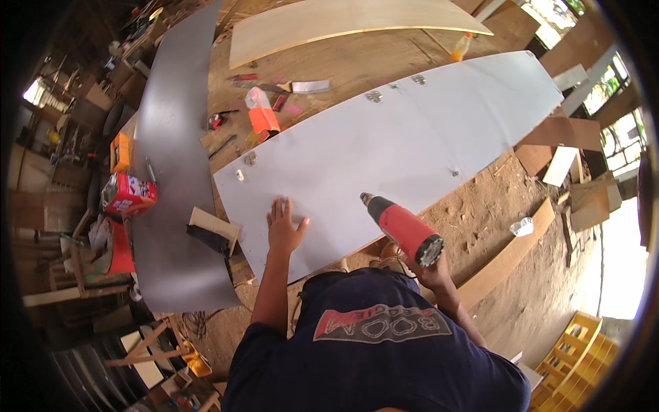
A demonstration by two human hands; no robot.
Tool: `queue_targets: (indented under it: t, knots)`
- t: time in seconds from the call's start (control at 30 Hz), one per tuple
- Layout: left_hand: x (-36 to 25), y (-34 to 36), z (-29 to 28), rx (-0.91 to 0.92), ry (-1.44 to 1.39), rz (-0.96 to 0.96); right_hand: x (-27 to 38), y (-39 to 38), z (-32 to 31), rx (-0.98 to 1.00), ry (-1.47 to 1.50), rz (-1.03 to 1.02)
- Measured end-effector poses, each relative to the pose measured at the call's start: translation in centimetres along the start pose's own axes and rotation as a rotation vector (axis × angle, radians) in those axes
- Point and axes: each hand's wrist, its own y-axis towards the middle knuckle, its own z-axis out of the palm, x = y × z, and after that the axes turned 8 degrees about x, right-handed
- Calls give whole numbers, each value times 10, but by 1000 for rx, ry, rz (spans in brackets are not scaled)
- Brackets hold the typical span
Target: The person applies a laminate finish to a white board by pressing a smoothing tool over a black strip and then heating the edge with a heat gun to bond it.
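Observation:
A long pale grey-white panel [384,151] lies before me at a slant. My left hand [284,230] rests flat on its near left part, fingers spread. In my right hand [434,275], at the near edge, is a red heat gun [406,230]; its dark nozzle points to the upper left, over the panel's surface. The heat gun's body hides much of the grip and fingers. Small clusters of metal hardware [374,96] lie along the panel's far side, and a similar one [249,158] sits near its left end.
A glossy grey sheet [175,137] stretches along the left, bearing a red tin [129,195]. Beyond the panel are an orange-and-white package [262,113], a tape measure [217,121], a plywood board [329,31] and an orange bottle [461,48]. A curved wooden strip [508,257] lies right.

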Motion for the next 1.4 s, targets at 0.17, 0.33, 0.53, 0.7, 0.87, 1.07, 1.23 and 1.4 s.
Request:
queue_targets:
  t: [0.17,0.33,0.53,0.7,0.87,1.07,1.23,1.4]
  knots:
    - [16,-38,-13,110,-47,-49,0,-17,-2,-41,31,184]
    - [-1,-76,-12,253,17,-9,-8,-25,-15,-169,-218,154]
    - [-14,-89,11,188,20,85,-6,-22,0,-241,-148,-53]
    - [-22,-99,12,139,29,167,-14,-1,0,-304,148,262]
    - [-25,-106,13,106,-12,251,-10,25,-14,-364,103,279]
    - [-20,-111,15,-25,-38,286,14,37,-3,-312,-154,208]
    - [-20,-109,11,-40,5,309,9,18,19,-248,-100,250]
    - [-19,-105,11,-21,5,331,22,0,25,-219,-135,249]
